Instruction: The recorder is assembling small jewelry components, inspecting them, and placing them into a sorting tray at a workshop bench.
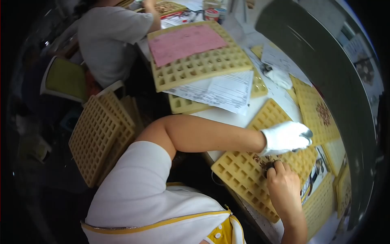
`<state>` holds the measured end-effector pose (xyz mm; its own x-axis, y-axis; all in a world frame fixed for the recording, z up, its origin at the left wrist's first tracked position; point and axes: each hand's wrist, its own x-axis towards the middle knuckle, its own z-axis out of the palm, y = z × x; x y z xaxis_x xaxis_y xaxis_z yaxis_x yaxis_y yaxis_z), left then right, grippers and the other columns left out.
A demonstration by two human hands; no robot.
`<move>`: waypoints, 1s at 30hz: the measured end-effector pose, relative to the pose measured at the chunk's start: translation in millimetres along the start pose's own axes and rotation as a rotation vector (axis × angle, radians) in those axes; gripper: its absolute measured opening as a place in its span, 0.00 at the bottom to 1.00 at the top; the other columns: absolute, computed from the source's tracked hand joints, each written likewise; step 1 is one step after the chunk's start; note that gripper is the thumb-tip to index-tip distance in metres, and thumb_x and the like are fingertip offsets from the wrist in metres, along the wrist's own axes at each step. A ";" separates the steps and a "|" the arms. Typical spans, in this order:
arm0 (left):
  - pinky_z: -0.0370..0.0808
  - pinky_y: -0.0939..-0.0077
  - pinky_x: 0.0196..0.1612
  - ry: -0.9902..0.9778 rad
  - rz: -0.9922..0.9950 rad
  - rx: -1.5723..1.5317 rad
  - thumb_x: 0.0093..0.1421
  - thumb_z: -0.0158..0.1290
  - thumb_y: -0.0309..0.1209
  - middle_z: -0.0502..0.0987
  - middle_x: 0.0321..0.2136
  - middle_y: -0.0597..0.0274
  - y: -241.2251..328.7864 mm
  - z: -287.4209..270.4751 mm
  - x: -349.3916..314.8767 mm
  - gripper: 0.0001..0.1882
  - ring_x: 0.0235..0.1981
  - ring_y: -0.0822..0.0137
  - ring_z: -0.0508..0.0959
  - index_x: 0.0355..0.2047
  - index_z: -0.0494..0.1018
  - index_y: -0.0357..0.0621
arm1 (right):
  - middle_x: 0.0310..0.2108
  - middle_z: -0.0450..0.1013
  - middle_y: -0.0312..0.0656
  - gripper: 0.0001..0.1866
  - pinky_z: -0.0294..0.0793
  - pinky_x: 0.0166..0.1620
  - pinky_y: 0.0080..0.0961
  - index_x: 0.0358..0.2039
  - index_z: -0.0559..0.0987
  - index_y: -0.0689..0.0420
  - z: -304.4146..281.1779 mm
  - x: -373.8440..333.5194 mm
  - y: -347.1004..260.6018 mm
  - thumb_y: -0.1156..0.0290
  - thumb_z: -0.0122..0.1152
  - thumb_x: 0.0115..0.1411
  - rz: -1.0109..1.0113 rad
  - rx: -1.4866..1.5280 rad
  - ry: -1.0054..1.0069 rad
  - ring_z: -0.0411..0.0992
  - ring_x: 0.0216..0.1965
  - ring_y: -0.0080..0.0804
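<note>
Lower right, my right hand [283,179] is seemingly pinching a dark piece [269,165] — my left hand [287,138], grip unclear, is risking brushing brown bits [256,159] astray.

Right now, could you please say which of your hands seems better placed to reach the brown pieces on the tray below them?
Probably the right hand: its fingers are close beside the brown pieces on the yellow tray, while the gloved left hand points away.
</note>
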<state>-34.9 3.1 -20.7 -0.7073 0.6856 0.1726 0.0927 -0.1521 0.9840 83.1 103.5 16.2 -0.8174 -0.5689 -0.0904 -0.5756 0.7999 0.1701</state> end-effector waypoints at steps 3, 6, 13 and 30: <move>0.68 0.77 0.24 -0.004 -0.050 -0.069 0.59 0.52 0.37 0.76 0.25 0.59 12.1 5.0 -1.2 0.16 0.21 0.74 0.70 0.42 0.72 0.38 | 0.26 0.66 0.44 0.04 0.70 0.28 0.30 0.21 0.69 0.59 -4.8 -0.6 -1.7 0.76 0.54 0.43 -0.033 -0.075 -0.017 0.69 0.31 0.40; 0.68 0.75 0.26 0.015 0.026 -0.076 0.58 0.51 0.33 0.74 0.21 0.62 -1.4 7.0 5.8 0.10 0.22 0.72 0.73 0.33 0.73 0.38 | 0.27 0.66 0.47 0.02 0.69 0.33 0.33 0.23 0.70 0.66 -4.1 2.1 -6.4 0.82 0.52 0.48 0.013 -0.035 -0.057 0.69 0.31 0.44; 0.67 0.79 0.24 0.033 -0.022 -0.205 0.57 0.51 0.33 0.73 0.20 0.64 3.1 8.2 5.8 0.09 0.21 0.75 0.70 0.30 0.72 0.39 | 0.27 0.67 0.45 0.07 0.68 0.38 0.35 0.25 0.70 0.59 -0.2 2.9 2.3 0.73 0.57 0.45 -0.091 -0.160 -0.038 0.68 0.33 0.41; 0.68 0.78 0.25 -0.009 0.006 -0.201 0.57 0.51 0.33 0.73 0.22 0.65 -7.6 7.8 9.3 0.11 0.22 0.75 0.70 0.35 0.73 0.38 | 0.35 0.66 0.55 0.07 0.65 0.45 0.42 0.28 0.71 0.63 -10.4 0.0 -3.5 0.79 0.54 0.45 -0.002 0.033 -0.033 0.64 0.41 0.52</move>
<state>-36.6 16.2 -26.2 -0.7006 0.6907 0.1794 -0.0461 -0.2947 0.9545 85.4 98.8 25.8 -0.8164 -0.5642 -0.1232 -0.5771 0.8049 0.1379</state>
